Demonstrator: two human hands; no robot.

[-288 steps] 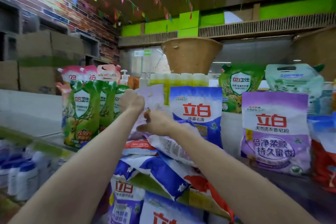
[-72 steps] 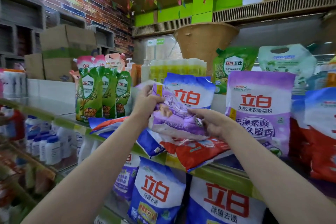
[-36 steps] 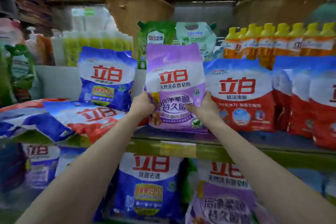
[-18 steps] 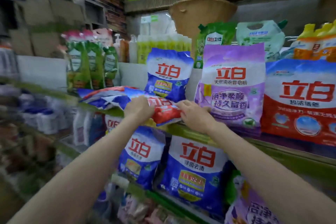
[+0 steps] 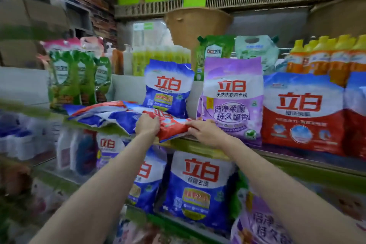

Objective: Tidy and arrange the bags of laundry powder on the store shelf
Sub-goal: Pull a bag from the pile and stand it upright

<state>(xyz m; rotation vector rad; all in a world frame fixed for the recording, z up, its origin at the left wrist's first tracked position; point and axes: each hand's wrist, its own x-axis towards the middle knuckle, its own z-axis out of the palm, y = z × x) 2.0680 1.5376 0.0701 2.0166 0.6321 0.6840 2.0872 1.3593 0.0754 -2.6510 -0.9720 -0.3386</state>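
Both hands on one fallen red bag [image 5: 170, 128], lying flat at the near edge of the shelf [image 5: 198, 145], left of centre. Left hand [image 5: 147, 125] has its fingers curled over the bag's near left part, bunching the film. Right hand [image 5: 206, 130] holds the right end; fingers look bent round the edge, but the fingertips are hidden behind the bag, so how deep the hold goes I cannot tell. Two hands, one at each side: probably because a soft powder bag sags if lifted from one corner.

The bag lies on a heap [image 5: 107, 114] of other toppled bags, blue, white and red, that spreads left along the shelf and overhangs the edge. That heap is the untidy part.

To the right the row stands upright, labels facing out: a purple bag [image 5: 230, 99] just beside the right hand, then a red bag standing [image 5: 301, 113] touching it. Far behind the heap a blue bag [image 5: 168, 87] stands, leaning a little. Upright, front-facing seems to be the pattern wanted, so shoppers read the labels.

Judgement: the held bag is about to be raised and stood with its kind. Most of the heap remains to be sorted.
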